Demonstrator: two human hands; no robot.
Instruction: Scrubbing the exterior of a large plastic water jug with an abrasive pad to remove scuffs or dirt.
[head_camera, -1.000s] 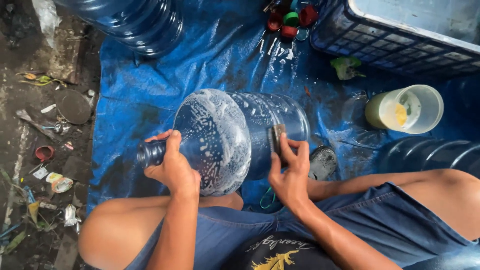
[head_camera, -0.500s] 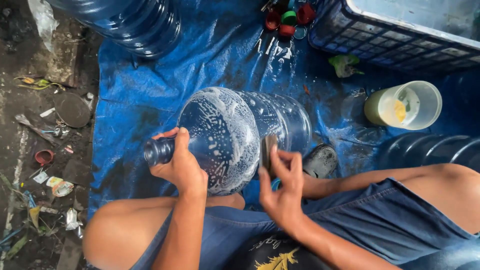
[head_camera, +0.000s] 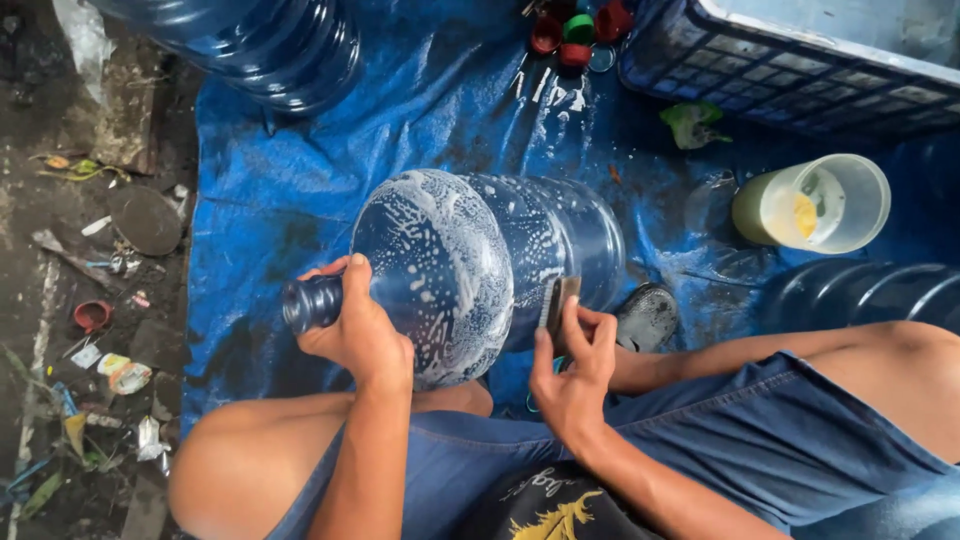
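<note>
A large clear blue water jug (head_camera: 470, 260), covered in soap foam, lies on its side over my lap with its neck pointing left. My left hand (head_camera: 360, 330) grips the jug's neck and shoulder. My right hand (head_camera: 575, 370) presses a small flat scrubbing pad (head_camera: 558, 300) against the jug's side near its lower right. Both knees are bent on either side of the jug.
A blue tarp (head_camera: 270, 200) covers the ground. Another blue jug (head_camera: 260, 40) lies at top left, a third (head_camera: 860, 295) at right. A plastic cup of yellowish liquid (head_camera: 815, 205), a dark crate (head_camera: 800, 60), coloured bottle caps (head_camera: 575, 30) and littered dirt (head_camera: 90, 250) surround me.
My right hand has slid the pad down and left along the jug's side. The left hand has shifted its hold at the neck, and the jug has turned slightly.
</note>
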